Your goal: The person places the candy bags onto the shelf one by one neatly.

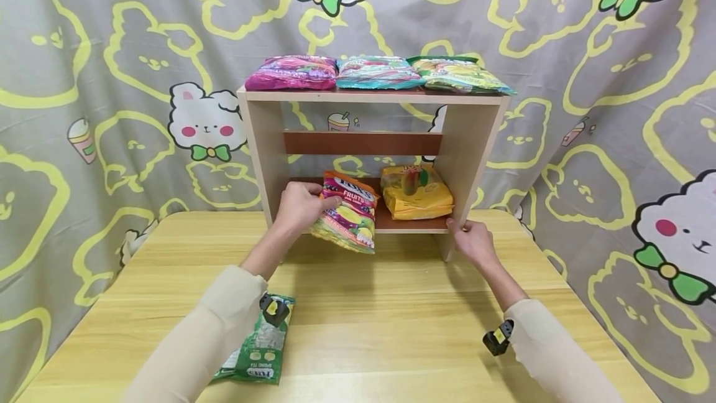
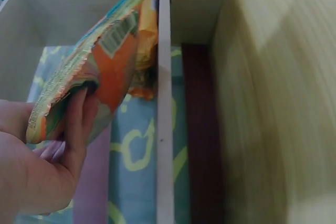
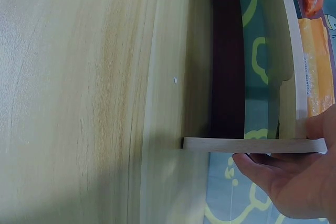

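Note:
My left hand (image 1: 302,209) grips a colourful Fox's Fruits candy bag (image 1: 351,213) by its left side, tilted at the front of the shelf's lower compartment. In the left wrist view, fingers curl against the orange back of the candy bag (image 2: 113,61). Low on the right, my right hand (image 1: 472,241) holds the side panel of the wooden shelf (image 1: 475,154). The right wrist view has its thumb and fingers on either side of that panel's edge (image 3: 252,145). Inside the compartment, to the right, sits a yellow bag with a mango picture (image 1: 416,191).
Along the shelf's top lie a pink bag (image 1: 293,73), a light blue bag (image 1: 380,73) and a yellow-green bag (image 1: 458,74). A green Fox's bag (image 1: 260,347) lies on the wooden table (image 1: 380,328), partly behind my left forearm. A patterned curtain (image 1: 140,142) hangs behind.

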A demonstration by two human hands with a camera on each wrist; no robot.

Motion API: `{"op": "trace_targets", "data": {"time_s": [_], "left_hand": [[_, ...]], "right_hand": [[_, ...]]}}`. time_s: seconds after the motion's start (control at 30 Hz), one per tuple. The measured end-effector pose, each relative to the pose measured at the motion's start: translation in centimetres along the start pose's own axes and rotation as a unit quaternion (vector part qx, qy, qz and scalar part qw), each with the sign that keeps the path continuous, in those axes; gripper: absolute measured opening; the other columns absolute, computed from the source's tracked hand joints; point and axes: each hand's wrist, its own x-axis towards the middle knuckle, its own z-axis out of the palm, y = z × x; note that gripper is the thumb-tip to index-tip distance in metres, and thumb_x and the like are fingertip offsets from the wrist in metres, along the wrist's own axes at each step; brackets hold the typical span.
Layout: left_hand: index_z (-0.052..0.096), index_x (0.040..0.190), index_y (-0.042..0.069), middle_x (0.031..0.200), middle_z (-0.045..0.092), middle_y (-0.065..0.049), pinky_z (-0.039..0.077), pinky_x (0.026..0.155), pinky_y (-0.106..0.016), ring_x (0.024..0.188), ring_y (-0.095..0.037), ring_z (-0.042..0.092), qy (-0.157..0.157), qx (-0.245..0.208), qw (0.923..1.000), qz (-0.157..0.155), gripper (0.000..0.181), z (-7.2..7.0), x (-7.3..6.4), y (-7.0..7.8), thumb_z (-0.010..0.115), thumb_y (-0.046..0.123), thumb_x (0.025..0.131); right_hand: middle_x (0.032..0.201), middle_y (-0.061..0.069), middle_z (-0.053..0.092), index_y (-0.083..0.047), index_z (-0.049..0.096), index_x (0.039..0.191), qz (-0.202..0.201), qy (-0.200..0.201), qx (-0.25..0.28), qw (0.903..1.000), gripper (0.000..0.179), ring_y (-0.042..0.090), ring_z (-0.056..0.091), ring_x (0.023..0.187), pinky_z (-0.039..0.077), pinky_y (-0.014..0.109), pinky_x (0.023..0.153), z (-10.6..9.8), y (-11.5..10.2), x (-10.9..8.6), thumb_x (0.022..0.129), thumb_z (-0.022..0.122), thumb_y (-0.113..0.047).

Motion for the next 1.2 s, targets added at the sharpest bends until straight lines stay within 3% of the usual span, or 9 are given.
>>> {"op": "trace_targets", "data": {"time_s": [0.17, 0.37, 0.6, 0.8, 0.97, 1.2], "left_hand": [[0.073, 0.117, -0.002, 0.103, 0.076, -0.016, 0.055, 0.084, -0.038, 0.092, -0.024, 0.063, 0.028, -0.023, 0.9992, -0.018, 0.050, 1.1, 0.6, -0.6, 0.081, 0.036, 0.085], [0.065, 0.131, -0.004, 0.130, 0.067, -0.018, 0.050, 0.106, -0.046, 0.125, -0.031, 0.057, 0.051, -0.043, 0.9966, -0.048, 0.063, 2.1, 0.8, -1.1, 0.080, 0.038, 0.086], [0.064, 0.131, -0.005, 0.126, 0.069, -0.020, 0.051, 0.105, -0.044, 0.119, -0.032, 0.061, 0.065, -0.064, 0.9936, -0.066, 0.063, 3.2, 1.2, -1.7, 0.079, 0.036, 0.087], [0.059, 0.136, -0.007, 0.133, 0.065, -0.021, 0.048, 0.108, -0.046, 0.127, -0.034, 0.056, 0.040, -0.081, 0.9932, -0.073, 0.067, 3.5, 1.6, -2.1, 0.078, 0.036, 0.088], [0.052, 0.141, -0.008, 0.140, 0.060, -0.021, 0.045, 0.113, -0.047, 0.133, -0.033, 0.053, 0.010, -0.087, 0.9931, -0.079, 0.072, 3.6, 1.7, -2.1, 0.077, 0.035, 0.089], [0.049, 0.142, -0.009, 0.129, 0.065, -0.023, 0.049, 0.108, -0.046, 0.118, -0.034, 0.061, -0.016, -0.093, 0.9923, -0.080, 0.071, 3.9, 1.9, -2.0, 0.076, 0.032, 0.090]], "right_hand": [[0.065, 0.006, 0.067, 0.003, 0.072, 0.096, -0.001, 0.001, 0.000, 1.0000, 0.053, 0.015, 0.054, 0.058, 0.041, 0.030, 0.050, 0.1, 0.0, 0.0, 0.101, 0.051, -0.046], [0.068, 0.011, 0.070, 0.004, 0.072, 0.096, -0.006, 0.003, -0.003, 1.0000, 0.054, 0.016, 0.055, 0.059, 0.041, 0.031, 0.050, 0.1, 0.0, 0.0, 0.101, 0.051, -0.046], [0.075, 0.017, 0.072, 0.003, 0.072, 0.099, -0.004, 0.000, 0.000, 1.0000, 0.054, 0.015, 0.056, 0.060, 0.041, 0.031, 0.050, 0.0, -0.2, -0.1, 0.101, 0.051, -0.046], [0.078, 0.021, 0.072, 0.003, 0.072, 0.097, -0.002, 0.002, -0.002, 1.0000, 0.052, 0.015, 0.056, 0.059, 0.041, 0.030, 0.050, 0.0, -0.2, 0.0, 0.101, 0.051, -0.045], [0.075, 0.017, 0.072, 0.003, 0.073, 0.101, 0.000, 0.000, -0.001, 1.0000, 0.053, 0.016, 0.057, 0.061, 0.042, 0.031, 0.051, -0.1, -0.2, 0.0, 0.101, 0.051, -0.045], [0.073, 0.015, 0.072, 0.005, 0.072, 0.102, -0.001, -0.001, -0.003, 1.0000, 0.055, 0.017, 0.056, 0.061, 0.041, 0.031, 0.051, -0.1, -0.1, 0.0, 0.101, 0.050, -0.046]]}}
